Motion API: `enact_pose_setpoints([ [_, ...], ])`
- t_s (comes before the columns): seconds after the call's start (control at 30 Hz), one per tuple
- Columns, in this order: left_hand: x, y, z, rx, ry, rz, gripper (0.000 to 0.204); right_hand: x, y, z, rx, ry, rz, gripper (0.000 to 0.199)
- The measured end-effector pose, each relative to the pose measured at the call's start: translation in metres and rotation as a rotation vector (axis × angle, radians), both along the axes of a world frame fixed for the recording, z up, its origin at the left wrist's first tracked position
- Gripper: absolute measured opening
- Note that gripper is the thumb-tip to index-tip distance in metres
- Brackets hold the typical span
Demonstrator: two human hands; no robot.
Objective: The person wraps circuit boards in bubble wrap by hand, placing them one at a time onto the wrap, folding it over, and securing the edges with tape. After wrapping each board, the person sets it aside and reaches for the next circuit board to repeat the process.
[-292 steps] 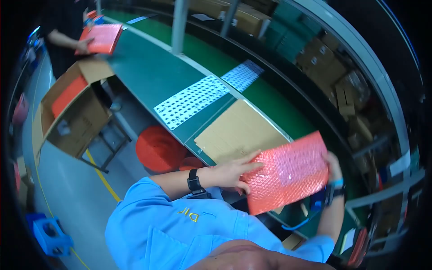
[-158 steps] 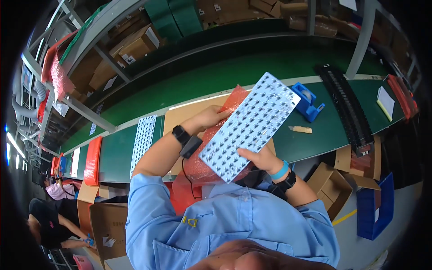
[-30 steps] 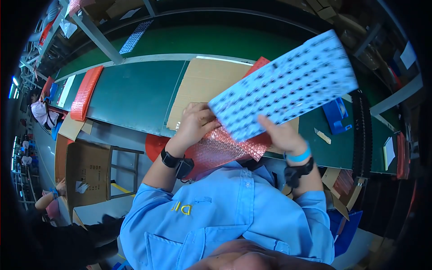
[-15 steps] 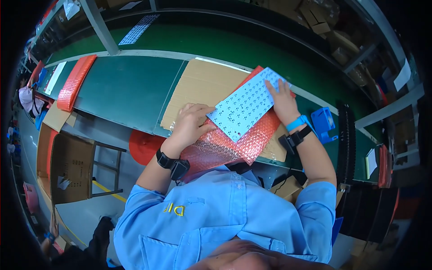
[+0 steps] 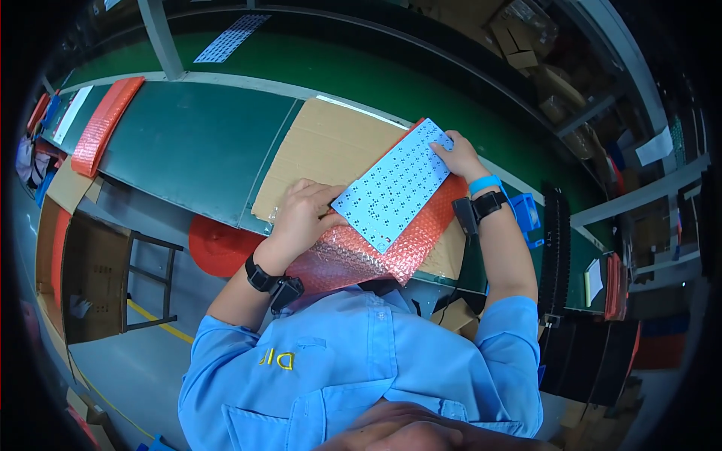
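A white keyboard circuit board (image 5: pixel 395 184) with rows of small black marks lies slantwise over a red bubble-wrap bag (image 5: pixel 376 255). My right hand (image 5: pixel 459 156) grips the board's far right end, thumb on its face and fingers curled at the edge. At the board's near left corner, my left hand (image 5: pixel 301 214) is closed, with thumb and fingertips pinched around that corner. The fingertips are partly hidden, so whether bag film is also caught there is unclear. Beneath both lies a flat brown cardboard sheet (image 5: pixel 316 143) on the green bench (image 5: pixel 195 143).
Folded red bubble wrap (image 5: pixel 109 124) lies at the bench's left. Beyond the bench edge, another patterned white board (image 5: pixel 232 39) sits on a green belt. A blue plastic holder (image 5: pixel 526 214) and black ridged strip (image 5: pixel 556 248) are at right. A cardboard box (image 5: pixel 94 263) and red stool (image 5: pixel 226 248) stand lower left.
My right hand has gone from fingers spread over the board's face to gripping its far right end. My left hand stays by the near left corner. The whole view has shifted slightly.
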State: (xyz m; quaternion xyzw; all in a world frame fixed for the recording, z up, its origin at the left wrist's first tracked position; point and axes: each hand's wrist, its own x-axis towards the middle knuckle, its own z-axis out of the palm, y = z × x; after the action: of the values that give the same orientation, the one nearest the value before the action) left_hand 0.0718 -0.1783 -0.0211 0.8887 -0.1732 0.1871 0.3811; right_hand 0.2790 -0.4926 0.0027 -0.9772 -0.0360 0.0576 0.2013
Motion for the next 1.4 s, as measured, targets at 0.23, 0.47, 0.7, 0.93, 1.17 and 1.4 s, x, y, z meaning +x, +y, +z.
enact_pose_setpoints([
  [0.23,0.002,0.003,-0.005,-0.035,-0.032,-0.009,0.05,0.011,0.0,0.004,0.014,-0.009,0.086,0.068],
  [0.47,0.003,0.001,0.0,-0.018,-0.006,0.02,0.043,0.027,0.003,0.021,0.155,0.211,0.004,0.061],
  [0.7,0.002,0.006,0.006,0.051,-0.106,-0.025,0.038,-0.008,0.014,0.155,0.374,0.314,0.234,0.053],
  [0.93,-0.036,0.027,0.027,-0.348,0.368,-0.254,0.032,-0.116,0.0,0.281,0.317,0.072,0.47,0.066],
  [1.17,-0.1,0.109,-0.031,0.077,0.543,0.162,0.017,-0.16,-0.153,0.333,0.502,-0.282,0.374,0.072],
  [1.4,-0.145,0.227,-0.155,0.096,0.478,0.876,0.02,-0.146,-0.146,0.332,0.596,-0.303,0.133,0.049],
])
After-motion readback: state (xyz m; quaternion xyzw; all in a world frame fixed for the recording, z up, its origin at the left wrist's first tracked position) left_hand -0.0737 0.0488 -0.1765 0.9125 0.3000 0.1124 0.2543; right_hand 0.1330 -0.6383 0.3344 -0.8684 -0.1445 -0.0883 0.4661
